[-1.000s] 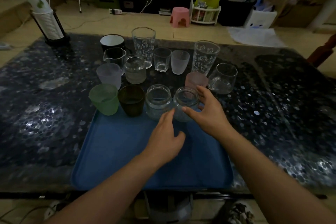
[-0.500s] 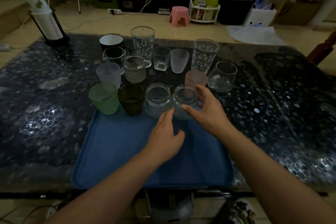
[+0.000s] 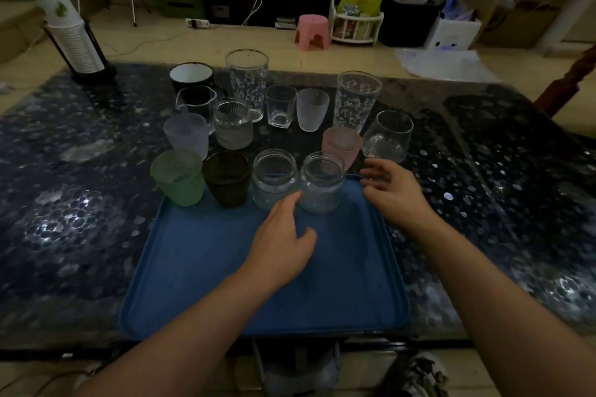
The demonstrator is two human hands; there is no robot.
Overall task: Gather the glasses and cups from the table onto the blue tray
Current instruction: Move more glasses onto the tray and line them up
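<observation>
A blue tray (image 3: 200,284) lies on the dark table in front of me. Along its far edge stand a green cup (image 3: 177,177), a dark cup (image 3: 227,179) and two clear jars, one left (image 3: 274,184) and one right (image 3: 322,184). My left hand (image 3: 283,245) rests over the tray, fingers apart, fingertips near the right jar's base. My right hand (image 3: 392,192) hovers open just right of that jar, holding nothing. Behind the tray stand a pink cup (image 3: 342,147), a clear mug (image 3: 388,137), two tall printed glasses (image 3: 356,101) and several smaller glasses.
A stack of paper cups in a black holder (image 3: 72,32) stands at the table's far left corner. A black mug with white inside (image 3: 191,76) sits at the back of the group. Beyond the table lie the floor, a pink stool (image 3: 312,31) and storage boxes.
My right hand has let go of the right jar and drawn back to the right. The left hand has barely moved.
</observation>
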